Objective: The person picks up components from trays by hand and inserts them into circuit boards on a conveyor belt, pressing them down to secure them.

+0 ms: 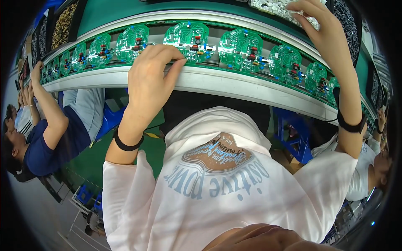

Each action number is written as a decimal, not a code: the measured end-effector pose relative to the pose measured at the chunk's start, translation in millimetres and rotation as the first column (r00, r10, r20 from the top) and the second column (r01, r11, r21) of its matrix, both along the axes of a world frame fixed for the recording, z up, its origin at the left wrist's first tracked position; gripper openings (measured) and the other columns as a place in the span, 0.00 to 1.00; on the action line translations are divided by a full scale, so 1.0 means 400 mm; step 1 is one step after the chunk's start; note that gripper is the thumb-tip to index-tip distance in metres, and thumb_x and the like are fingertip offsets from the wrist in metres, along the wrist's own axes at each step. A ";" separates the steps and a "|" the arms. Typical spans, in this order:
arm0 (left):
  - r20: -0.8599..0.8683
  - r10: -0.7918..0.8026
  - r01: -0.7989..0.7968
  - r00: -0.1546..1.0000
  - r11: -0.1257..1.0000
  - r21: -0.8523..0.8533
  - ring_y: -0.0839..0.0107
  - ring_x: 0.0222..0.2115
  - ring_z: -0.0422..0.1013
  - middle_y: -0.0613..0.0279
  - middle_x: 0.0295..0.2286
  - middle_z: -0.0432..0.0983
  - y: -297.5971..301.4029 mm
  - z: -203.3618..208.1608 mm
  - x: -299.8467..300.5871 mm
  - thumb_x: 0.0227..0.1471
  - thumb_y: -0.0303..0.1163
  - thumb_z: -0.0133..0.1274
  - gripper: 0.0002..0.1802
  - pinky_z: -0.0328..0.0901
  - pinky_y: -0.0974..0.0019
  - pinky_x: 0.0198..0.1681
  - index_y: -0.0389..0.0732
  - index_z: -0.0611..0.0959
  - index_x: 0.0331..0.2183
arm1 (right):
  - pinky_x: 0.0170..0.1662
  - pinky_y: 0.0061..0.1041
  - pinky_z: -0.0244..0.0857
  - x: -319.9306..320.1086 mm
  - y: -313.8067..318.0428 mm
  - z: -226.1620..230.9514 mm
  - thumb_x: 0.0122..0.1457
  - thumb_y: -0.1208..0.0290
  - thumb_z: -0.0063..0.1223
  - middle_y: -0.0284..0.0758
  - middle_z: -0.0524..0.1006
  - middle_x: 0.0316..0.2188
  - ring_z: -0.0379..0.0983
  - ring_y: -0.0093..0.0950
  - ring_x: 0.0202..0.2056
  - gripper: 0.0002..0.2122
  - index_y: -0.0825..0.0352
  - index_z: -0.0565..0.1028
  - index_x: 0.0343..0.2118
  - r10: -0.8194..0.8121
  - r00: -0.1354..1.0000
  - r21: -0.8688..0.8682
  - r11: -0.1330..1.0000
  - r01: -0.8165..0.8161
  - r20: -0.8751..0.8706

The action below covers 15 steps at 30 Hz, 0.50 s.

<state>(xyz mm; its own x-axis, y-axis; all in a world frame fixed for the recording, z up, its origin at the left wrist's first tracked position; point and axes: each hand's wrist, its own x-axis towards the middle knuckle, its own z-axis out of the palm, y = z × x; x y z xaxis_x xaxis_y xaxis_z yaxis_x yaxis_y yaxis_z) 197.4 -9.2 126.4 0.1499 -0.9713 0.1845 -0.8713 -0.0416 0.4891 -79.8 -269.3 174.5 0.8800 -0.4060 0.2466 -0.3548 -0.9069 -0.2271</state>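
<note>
- Leftmost, small yellowish-brown parts (65, 23) are kept in a dark tray behind the line; a co-worker's arm (56, 119) is stretched to the track, and a jolt given there could be passed along the row.
- Next, the left hand (150, 69) is placed at the near edge of a green circuit board (186, 35), which is carried between pale metal rails (234, 83). Its thumb and fingers are bunched; whether anything is pinched cannot be told. Red and black components (197, 40) beside the fingertips could be bent or tipped if the knuckles were dragged across.
- Further right, white plastic parts (274, 9) are heaped in a tray. Over them the right hand (320, 23) is held, thumb and forefinger parted, nothing visible between; several parts could be scooped together, or one dropped onto the boards, if picked carelessly.
- Rightmost, black parts (347, 31) are stored close by; the two kinds could be mixed by spillage.
</note>
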 end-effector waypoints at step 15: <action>-0.125 -0.062 0.056 0.990 0.997 -0.054 0.60 0.37 0.78 0.58 0.35 0.82 -0.012 -0.025 0.024 0.52 0.25 0.64 0.06 0.70 0.64 0.41 0.38 0.86 0.36 | 0.43 0.26 0.70 -0.066 -0.156 -0.159 0.63 0.77 0.57 0.34 0.79 0.40 0.77 0.27 0.39 0.09 0.66 0.80 0.46 0.027 0.988 -0.282 0.957 -0.070 -0.154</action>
<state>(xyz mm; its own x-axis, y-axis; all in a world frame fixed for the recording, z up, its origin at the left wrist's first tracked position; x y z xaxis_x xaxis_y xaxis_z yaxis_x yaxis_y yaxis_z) 207.2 -14.0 116.5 0.1176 -0.9692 0.2162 -0.8024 0.0356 0.5958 -106.4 -331.8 111.0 0.9320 -0.2936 0.2126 -0.3187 -0.9431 0.0949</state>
